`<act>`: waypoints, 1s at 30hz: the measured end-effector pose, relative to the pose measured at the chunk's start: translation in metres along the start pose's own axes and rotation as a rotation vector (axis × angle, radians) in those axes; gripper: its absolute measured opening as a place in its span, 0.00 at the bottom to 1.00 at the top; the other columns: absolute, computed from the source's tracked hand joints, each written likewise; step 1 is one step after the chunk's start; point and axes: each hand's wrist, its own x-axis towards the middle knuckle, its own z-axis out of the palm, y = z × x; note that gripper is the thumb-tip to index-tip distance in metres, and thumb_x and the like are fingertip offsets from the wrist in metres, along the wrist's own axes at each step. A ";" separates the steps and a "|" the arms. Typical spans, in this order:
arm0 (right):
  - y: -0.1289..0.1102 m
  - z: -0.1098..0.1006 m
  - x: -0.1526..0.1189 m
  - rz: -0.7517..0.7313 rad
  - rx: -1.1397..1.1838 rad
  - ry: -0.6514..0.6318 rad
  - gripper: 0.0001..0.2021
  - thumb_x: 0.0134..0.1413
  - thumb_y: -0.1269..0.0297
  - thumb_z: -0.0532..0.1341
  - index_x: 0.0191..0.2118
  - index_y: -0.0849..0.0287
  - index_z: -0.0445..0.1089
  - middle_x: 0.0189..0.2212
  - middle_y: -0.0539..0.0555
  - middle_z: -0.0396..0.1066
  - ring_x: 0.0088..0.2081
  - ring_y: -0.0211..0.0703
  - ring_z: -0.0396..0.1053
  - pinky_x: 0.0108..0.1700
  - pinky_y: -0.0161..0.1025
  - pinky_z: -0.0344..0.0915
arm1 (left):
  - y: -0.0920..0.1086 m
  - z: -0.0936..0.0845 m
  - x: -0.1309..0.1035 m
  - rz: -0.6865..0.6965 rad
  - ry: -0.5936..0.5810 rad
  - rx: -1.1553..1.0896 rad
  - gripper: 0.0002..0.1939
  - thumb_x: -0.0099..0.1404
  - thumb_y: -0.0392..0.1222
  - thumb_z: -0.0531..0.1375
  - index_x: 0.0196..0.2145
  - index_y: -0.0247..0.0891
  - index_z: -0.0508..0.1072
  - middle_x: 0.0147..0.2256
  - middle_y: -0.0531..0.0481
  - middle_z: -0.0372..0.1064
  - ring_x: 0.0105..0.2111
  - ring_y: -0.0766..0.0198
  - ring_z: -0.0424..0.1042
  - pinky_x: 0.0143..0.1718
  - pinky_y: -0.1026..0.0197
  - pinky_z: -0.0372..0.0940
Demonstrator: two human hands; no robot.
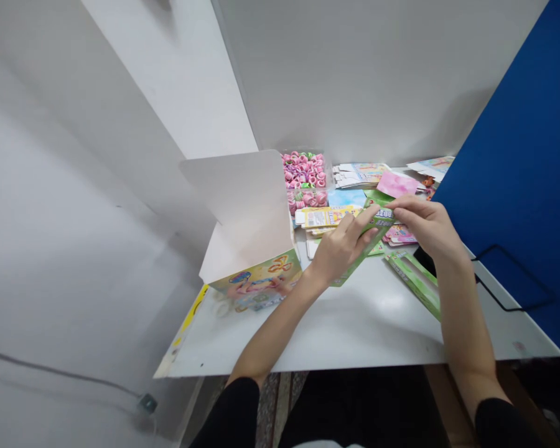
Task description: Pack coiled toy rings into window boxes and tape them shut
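Between my hands is a narrow green printed box (372, 235), held at a slant above the table. My left hand (338, 249) grips its side, with fingers lying across the front. At the upper end my right hand (422, 223) pinches the edge between thumb and fingers. A second green box (413, 280) with a long window lies below my right hand. Behind my left hand are stacked yellow cartons (320, 218). To the left stands a larger printed box (266, 274) with its white lid raised.
A clear container (304, 171) of pink and green rings stands by the back wall. Flat printed cartons (361, 174) and a pink card (396, 184) lie beside it. A blue panel (518, 186) with a black wire handle (508, 308) borders the white table (345, 336) on the right.
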 end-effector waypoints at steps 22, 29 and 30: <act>0.001 0.001 0.004 0.363 0.439 -0.132 0.14 0.46 0.66 0.66 0.41 0.49 0.72 0.31 0.48 0.72 0.31 0.42 0.71 0.32 0.40 0.69 | -0.004 0.006 -0.004 0.134 0.158 0.015 0.18 0.78 0.47 0.50 0.61 0.46 0.55 0.46 0.48 0.76 0.40 0.64 0.79 0.37 0.65 0.71; 0.003 0.013 0.005 0.376 0.474 -0.190 0.08 0.52 0.62 0.64 0.39 0.50 0.69 0.35 0.48 0.73 0.35 0.42 0.71 0.35 0.37 0.69 | -0.008 0.011 -0.007 0.034 0.205 0.069 0.16 0.77 0.50 0.52 0.59 0.45 0.59 0.43 0.49 0.75 0.35 0.66 0.77 0.31 0.68 0.66; 0.002 0.013 0.004 0.330 0.420 -0.211 0.08 0.56 0.58 0.63 0.41 0.50 0.69 0.37 0.50 0.73 0.37 0.42 0.71 0.37 0.39 0.70 | -0.007 0.014 -0.007 -0.052 0.229 0.007 0.18 0.77 0.51 0.51 0.59 0.45 0.58 0.46 0.47 0.75 0.37 0.65 0.77 0.33 0.67 0.67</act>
